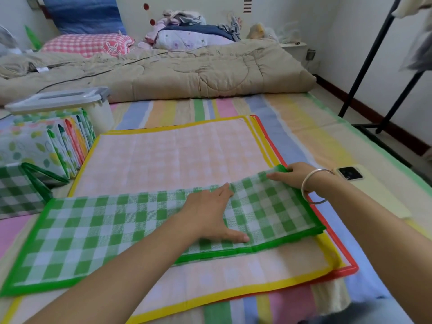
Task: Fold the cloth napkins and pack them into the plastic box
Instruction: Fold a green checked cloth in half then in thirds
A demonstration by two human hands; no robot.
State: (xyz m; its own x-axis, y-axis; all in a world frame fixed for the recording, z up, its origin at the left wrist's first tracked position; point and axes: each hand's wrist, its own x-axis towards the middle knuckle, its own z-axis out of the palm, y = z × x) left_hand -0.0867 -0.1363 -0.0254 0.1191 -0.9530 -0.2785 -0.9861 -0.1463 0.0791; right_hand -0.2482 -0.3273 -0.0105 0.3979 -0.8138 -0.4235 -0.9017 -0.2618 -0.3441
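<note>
At far left the lidded plastic box [100,113] stands behind a row of folded napkins [46,146], apparently not yet packed. The green checked napkin [93,230] lies part-folded on a yellow-bordered napkin [175,155] and a red-bordered napkin [339,242], both unfolded, so I judge much work remains. The left hand [210,213] presses flat on its middle, while the right hand [292,175] pinches its far right corner.

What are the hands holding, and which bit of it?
The right hand pinches the green checked napkin by its far right corner; the left hand only presses flat on its middle.
</note>
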